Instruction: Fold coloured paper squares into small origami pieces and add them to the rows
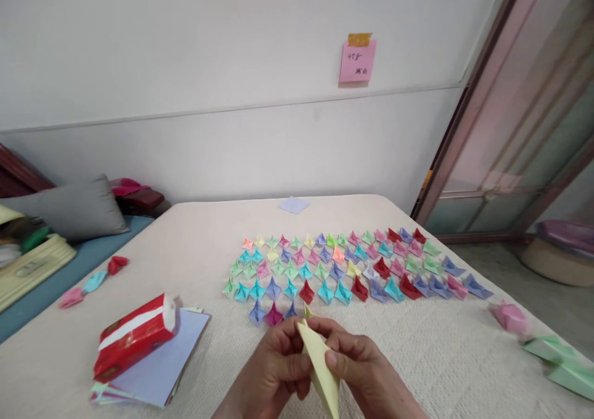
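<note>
A folded piece of pale yellow paper (320,360) is held up between both hands, just above the front of the table. My left hand (281,363) pinches its left side with thumb and fingers. From the other side, my right hand (357,363) grips it with the thumb on the near face. Its lower point hangs down out of the frame. Beyond the hands stand several rows of small folded paper boats (325,292) in blue, green, pink, red, yellow and orange. Close behind my fingers sits a yellow boat (308,311), partly hidden.
Left of the hands, a red tissue packet (134,335) lies on a stack of coloured paper (162,379). Small folded pieces (95,281) line the table's left edge. Pink (510,317) and green folded papers (568,369) lie at the right edge. A lilac sheet (294,205) rests at the back.
</note>
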`<state>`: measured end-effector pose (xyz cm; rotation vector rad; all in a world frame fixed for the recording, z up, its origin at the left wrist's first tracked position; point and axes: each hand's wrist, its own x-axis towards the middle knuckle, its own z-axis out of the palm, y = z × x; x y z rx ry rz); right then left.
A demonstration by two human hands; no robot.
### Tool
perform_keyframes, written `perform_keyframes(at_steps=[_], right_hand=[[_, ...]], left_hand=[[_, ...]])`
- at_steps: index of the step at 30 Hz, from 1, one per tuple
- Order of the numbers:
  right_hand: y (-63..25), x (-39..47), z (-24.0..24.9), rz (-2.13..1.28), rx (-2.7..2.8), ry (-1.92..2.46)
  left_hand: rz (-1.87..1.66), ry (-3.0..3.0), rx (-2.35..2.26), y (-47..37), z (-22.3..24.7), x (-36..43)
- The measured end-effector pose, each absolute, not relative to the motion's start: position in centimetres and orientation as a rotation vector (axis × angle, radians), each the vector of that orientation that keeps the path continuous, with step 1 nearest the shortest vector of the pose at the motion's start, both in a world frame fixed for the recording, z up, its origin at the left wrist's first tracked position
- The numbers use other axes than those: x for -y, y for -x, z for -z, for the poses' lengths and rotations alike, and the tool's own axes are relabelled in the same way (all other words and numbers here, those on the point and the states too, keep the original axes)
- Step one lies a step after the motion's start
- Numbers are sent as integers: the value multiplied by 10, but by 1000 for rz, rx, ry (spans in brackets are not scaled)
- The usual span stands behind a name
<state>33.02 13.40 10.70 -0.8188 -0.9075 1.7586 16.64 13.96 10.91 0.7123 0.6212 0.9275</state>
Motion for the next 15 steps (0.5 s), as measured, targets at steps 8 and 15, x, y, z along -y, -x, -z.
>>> perform_keyframes(at_steps=[8, 15], right_hand=[[-334, -139, -99, -1930, 616, 563], [-333, -141, -96, -1967, 498, 451]], left_hand=[[-874, -637, -548, -164, -97, -143], [-878, -520, -491, -165, -95, -145]])
